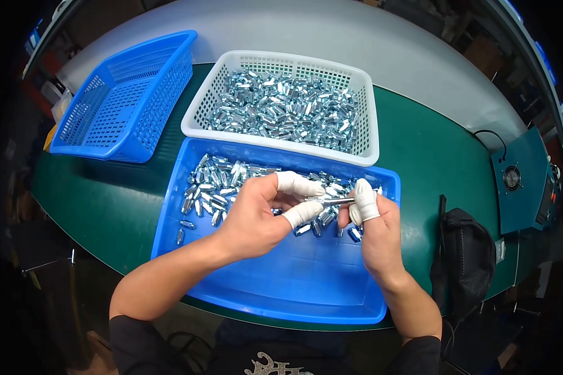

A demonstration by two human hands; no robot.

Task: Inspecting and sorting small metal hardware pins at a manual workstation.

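Observation:
Both my hands are raised over a blue plastic tray [250, 290], with white coverings on the thumbs and some fingers. A slim, shiny metal rod-shaped piece [339, 201] spans the gap between my fingertips. My left hand [263, 212] pinches its left end between thumb and fingers. At the other end, my right hand [375, 219] grips it with thumb and fingertips. The fingers cover both ends, so whether it is one part or two joined cannot be told. Below and behind the hands, many silvery hex-sided metal fittings [222, 181] lie loose in the tray's far half.
A white perforated basket [281, 139] full of similar fittings stands against the tray's far side. At far left sits a blue perforated basket [116, 119]. On the green table's [419, 150] right are a black bag [466, 262] and a teal box with a fan [522, 184].

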